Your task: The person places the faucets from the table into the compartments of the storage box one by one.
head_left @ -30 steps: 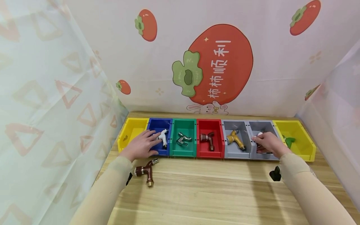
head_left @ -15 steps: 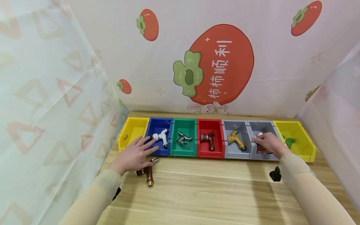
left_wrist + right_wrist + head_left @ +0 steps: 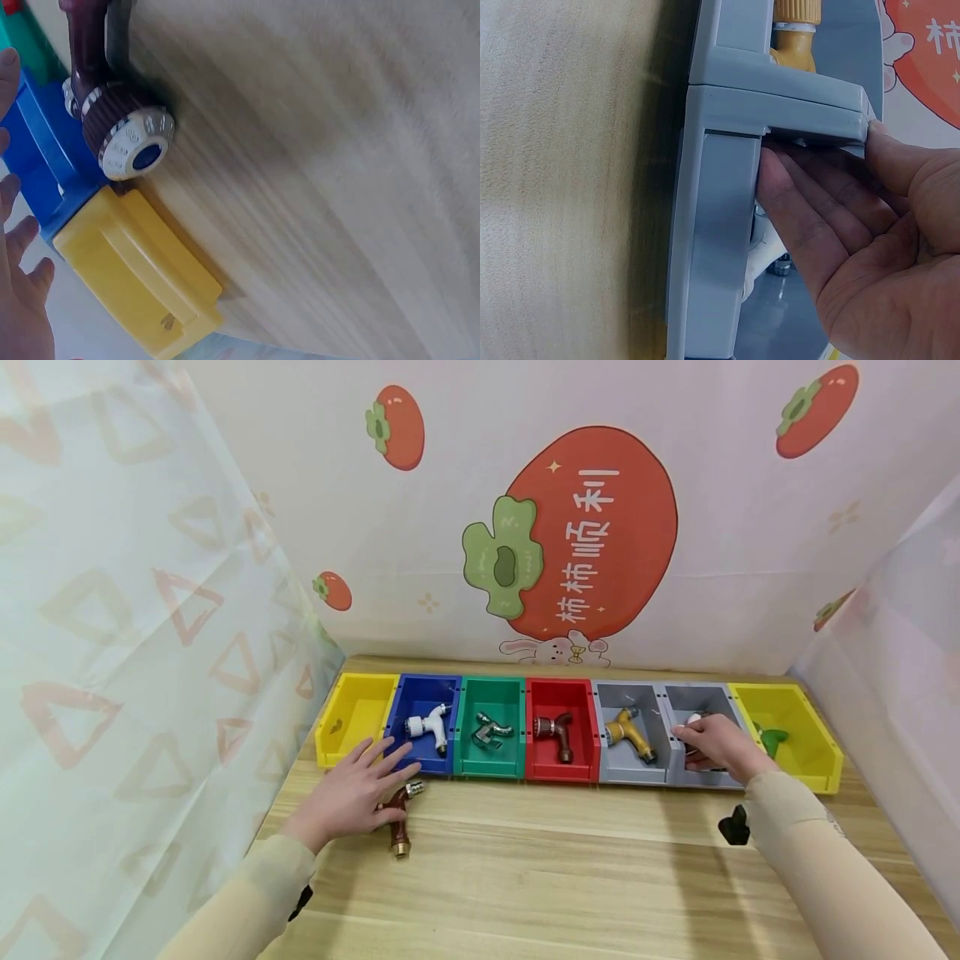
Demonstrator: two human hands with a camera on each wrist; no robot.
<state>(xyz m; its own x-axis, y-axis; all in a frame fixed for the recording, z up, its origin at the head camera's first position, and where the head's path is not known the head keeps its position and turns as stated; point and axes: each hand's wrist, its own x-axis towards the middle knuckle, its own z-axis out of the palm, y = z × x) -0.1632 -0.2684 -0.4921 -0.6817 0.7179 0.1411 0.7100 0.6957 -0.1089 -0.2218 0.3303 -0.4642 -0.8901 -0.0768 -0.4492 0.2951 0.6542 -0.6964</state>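
Note:
My left hand, fingers spread, hovers above a brown faucet on the tabletop, partly hiding it. The left wrist view shows the round ribbed handle of that brown faucet and my left fingers at the edge, holding nothing. My right hand reaches into the right grey bin. Its thumb rests on the top edge of the dividing wall and its bent fingers press the wall's inner side, gripping it. A white faucet lies in that bin, mostly hidden by the hand.
Colored bins stand in a row: a yellow bin, then blue with a white faucet, green with a chrome faucet, red with a brown faucet, grey with a yellow faucet, and yellow with a green-handled piece.
My left hand has drawn back from the blue bin toward the near left, uncovering the white faucet and covering part of the loose brown one. My right hand has stayed in place.

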